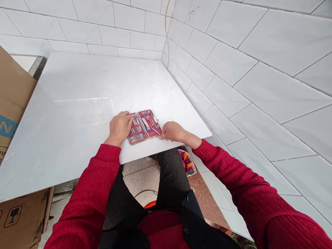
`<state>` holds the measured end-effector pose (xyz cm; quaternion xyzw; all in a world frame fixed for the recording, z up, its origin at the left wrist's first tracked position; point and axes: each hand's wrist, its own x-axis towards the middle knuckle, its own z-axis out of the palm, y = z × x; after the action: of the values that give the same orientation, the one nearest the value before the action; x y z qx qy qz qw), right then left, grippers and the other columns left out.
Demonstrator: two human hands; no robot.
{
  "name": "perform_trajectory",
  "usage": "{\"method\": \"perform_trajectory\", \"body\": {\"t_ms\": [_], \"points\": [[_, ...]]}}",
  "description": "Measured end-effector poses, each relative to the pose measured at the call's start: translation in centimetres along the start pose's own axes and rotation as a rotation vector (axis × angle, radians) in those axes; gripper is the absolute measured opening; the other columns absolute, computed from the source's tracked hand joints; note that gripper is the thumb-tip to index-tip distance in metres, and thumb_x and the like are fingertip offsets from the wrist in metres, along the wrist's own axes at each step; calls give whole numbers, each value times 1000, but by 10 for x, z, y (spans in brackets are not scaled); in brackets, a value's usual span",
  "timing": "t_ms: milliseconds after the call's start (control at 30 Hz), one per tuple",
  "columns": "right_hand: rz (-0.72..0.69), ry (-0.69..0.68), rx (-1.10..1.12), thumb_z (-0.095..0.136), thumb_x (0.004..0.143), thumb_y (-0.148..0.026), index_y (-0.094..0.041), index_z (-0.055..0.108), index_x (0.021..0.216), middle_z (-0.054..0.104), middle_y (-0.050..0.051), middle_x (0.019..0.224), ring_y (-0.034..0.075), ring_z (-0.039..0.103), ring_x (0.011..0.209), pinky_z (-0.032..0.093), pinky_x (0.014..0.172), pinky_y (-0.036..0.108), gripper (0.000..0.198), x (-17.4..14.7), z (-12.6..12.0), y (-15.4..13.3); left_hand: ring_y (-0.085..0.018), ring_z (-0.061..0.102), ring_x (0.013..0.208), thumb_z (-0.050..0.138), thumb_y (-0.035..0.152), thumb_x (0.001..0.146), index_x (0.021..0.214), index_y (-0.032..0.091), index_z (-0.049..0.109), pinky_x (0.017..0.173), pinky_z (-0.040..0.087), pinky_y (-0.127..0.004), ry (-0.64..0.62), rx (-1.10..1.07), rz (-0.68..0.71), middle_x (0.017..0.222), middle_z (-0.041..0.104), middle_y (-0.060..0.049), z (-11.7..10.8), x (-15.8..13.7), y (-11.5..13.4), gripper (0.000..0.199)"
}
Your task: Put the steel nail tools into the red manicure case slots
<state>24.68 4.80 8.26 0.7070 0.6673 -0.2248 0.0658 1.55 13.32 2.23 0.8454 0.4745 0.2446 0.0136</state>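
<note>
An opened manicure set case (145, 134) with a red lining lies on the white table. Rows of slim metal tools and nail clippers (146, 123) are strapped inside its two halves. My left hand (120, 127) is closed on the case's left edge, the thumb and fingers gripping its upper corner. At the lower right corner of the case, my right hand (173, 132) pinches small metal scissors (156, 131). Their slender points lie over the right half, and my fingers partly hide the handles.
The white tabletop (77, 79) meets tiled walls at the back and right. A cardboard box (12, 93) stands at the left, another box (23, 218) below the table. Beside my knee sits a container (190, 164) with purple and orange things. A thin cable (166, 34) hangs in the corner.
</note>
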Motion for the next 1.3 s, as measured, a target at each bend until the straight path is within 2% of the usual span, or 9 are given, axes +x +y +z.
{"method": "perform_trajectory", "body": {"t_ms": [300, 500, 667, 800, 900, 967, 1033, 1167, 1300], "points": [[46, -14, -2, 65, 84, -26, -14, 77, 70, 70, 3, 59, 13, 62, 54, 43, 58, 23, 22, 4, -7, -14, -26, 66, 101, 45, 26, 104, 95, 21, 75, 74, 48, -39, 21, 9, 16, 110, 72, -6, 3, 0, -2, 32], [50, 25, 44, 64, 86, -28, -14, 77, 68, 73, 5, 64, 14, 65, 58, 43, 60, 24, 26, 12, 0, -22, -26, 66, 101, 45, 26, 103, 97, 20, 76, 76, 50, -39, 22, 6, 13, 109, 72, -6, 2, 0, -1, 32], [56, 150, 39, 71, 84, -34, -17, 76, 70, 74, 5, 74, 17, 65, 69, 37, 58, 26, 22, 21, 11, -24, -26, 67, 101, 45, 27, 103, 97, 21, 76, 77, 52, -39, 17, -4, 10, 110, 72, -6, 2, 2, -2, 32], [21, 236, 112, 73, 80, -28, -19, 69, 64, 71, 2, 72, 15, 61, 67, 32, 57, 26, 19, 24, 22, -17, -26, 67, 104, 47, 26, 102, 99, 23, 77, 79, 53, -40, 22, -22, 1, 115, 73, -5, 4, 2, -3, 31], [-70, 372, 297, 66, 82, -20, -19, 62, 63, 64, -2, 65, 12, 56, 63, 34, 60, 24, 19, 20, 41, -7, -26, 68, 106, 48, 26, 101, 105, 24, 77, 81, 54, -39, 31, -51, -15, 117, 73, -5, 6, 2, -5, 29], [-78, 542, 462, 61, 86, -23, -20, 61, 70, 59, -4, 62, 11, 53, 61, 35, 62, 23, 17, 15, 58, 0, -26, 67, 108, 48, 25, 101, 105, 23, 77, 83, 55, -39, 38, -72, -25, 120, 72, -5, 6, 2, -6, 30], [-98, 656, 603, 58, 88, -28, -20, 59, 73, 54, -5, 60, 11, 49, 57, 35, 60, 23, 17, 11, 75, 7, -26, 67, 111, 46, 26, 101, 103, 22, 77, 86, 55, -39, 49, -87, -36, 125, 71, -7, 5, 3, -7, 31], [-196, 701, 700, 55, 88, -34, -21, 57, 74, 50, -6, 59, 11, 45, 55, 34, 58, 24, 19, 9, 93, 16, -26, 66, 117, 46, 25, 100, 106, 21, 75, 94, 55, -39, 89, -121, -82, 129, 70, -7, -2, -3, -8, 30], [-200, 684, 675, 53, 88, -35, -23, 54, 71, 49, -5, 59, 12, 46, 57, 34, 60, 24, 20, 8, 92, 15, -26, 65, 119, 44, 30, 103, 114, 21, 73, 99, 54, -41, 130, -130, -81, 130, 70, -8, -15, -41, -2, 32]]}}
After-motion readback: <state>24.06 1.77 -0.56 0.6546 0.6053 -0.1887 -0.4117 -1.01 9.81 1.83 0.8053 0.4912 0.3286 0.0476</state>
